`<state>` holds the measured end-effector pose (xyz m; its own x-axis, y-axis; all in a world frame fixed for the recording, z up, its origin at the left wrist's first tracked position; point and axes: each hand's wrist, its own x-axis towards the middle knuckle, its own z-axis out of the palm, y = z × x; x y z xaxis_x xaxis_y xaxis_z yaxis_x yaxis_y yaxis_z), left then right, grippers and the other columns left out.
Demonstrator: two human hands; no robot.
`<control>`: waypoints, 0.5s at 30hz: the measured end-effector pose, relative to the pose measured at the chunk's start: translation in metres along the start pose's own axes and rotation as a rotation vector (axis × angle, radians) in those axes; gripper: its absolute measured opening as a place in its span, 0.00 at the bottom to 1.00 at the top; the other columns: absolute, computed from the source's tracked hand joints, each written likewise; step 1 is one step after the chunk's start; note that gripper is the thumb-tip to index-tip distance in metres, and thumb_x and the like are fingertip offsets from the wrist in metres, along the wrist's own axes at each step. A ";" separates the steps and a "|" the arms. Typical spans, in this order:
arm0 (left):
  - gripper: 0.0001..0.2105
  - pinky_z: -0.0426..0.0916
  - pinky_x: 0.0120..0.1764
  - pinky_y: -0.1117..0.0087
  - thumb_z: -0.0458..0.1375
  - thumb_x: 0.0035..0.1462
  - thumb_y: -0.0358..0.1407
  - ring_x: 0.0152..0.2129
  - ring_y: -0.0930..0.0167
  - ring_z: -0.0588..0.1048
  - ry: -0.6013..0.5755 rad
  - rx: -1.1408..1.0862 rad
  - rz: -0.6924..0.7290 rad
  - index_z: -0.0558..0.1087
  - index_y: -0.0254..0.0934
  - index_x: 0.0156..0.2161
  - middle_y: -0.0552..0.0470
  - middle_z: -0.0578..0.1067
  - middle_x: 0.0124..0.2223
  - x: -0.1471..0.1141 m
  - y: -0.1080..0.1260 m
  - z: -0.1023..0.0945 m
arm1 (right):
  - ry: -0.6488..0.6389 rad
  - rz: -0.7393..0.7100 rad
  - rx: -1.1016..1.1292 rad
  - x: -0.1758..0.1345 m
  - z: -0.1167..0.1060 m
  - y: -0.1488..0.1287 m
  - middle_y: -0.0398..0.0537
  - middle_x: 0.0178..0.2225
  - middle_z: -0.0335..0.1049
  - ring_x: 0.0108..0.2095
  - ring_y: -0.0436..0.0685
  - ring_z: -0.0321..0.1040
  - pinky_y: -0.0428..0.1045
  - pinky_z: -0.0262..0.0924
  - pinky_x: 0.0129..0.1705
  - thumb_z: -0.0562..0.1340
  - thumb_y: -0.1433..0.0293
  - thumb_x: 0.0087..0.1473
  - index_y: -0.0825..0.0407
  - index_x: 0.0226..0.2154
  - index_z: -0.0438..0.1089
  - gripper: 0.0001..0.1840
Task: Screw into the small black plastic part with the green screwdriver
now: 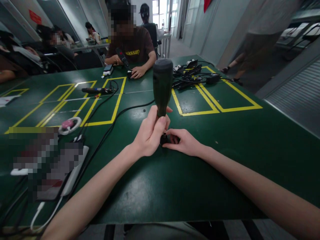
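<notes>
My left hand (pixel 148 135) is closed around the lower part of a dark electric screwdriver (pixel 163 83). The tool stands upright, its thick end up. Its tip is mostly hidden behind my fingers. Just below and to the right, my right hand (pixel 186 141) pinches a small black part (pixel 165 140) against the table. A small round metal-looking hole shows on top of that part. Most of the part is covered by my fingers, so its kind is unclear.
Green table (pixel 212 186) with yellow tape outlines. Tangled black cables (pixel 191 75) lie at the back right, another screwdriver (pixel 97 90) at the left. Phones (pixel 60 170) and white cables fill the near left. Opposite, a co-worker (pixel 133 46) holds a similar tool; someone walks at right.
</notes>
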<state>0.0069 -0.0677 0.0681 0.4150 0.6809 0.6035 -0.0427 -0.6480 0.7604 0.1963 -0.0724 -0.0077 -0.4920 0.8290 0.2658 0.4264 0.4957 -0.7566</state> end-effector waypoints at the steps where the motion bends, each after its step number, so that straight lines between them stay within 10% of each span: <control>1: 0.17 0.66 0.32 0.73 0.47 0.72 0.48 0.25 0.78 0.68 -0.005 0.019 0.002 0.67 0.37 0.51 0.59 0.68 0.30 0.001 0.002 -0.002 | -0.007 -0.003 -0.010 0.000 0.000 0.000 0.39 0.25 0.70 0.23 0.49 0.62 0.46 0.57 0.29 0.71 0.59 0.57 0.53 0.42 0.74 0.17; 15: 0.14 0.77 0.38 0.77 0.60 0.66 0.37 0.30 0.75 0.83 -0.041 0.328 -0.041 0.72 0.32 0.53 0.53 0.83 0.34 0.001 0.014 -0.023 | -0.047 -0.026 -0.063 -0.005 -0.001 0.001 0.39 0.25 0.69 0.23 0.49 0.62 0.46 0.55 0.29 0.71 0.63 0.58 0.53 0.46 0.74 0.16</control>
<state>-0.0140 -0.0684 0.0849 0.4469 0.6986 0.5588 0.2668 -0.7003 0.6621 0.2000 -0.0761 -0.0090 -0.5377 0.8036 0.2553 0.4593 0.5331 -0.7106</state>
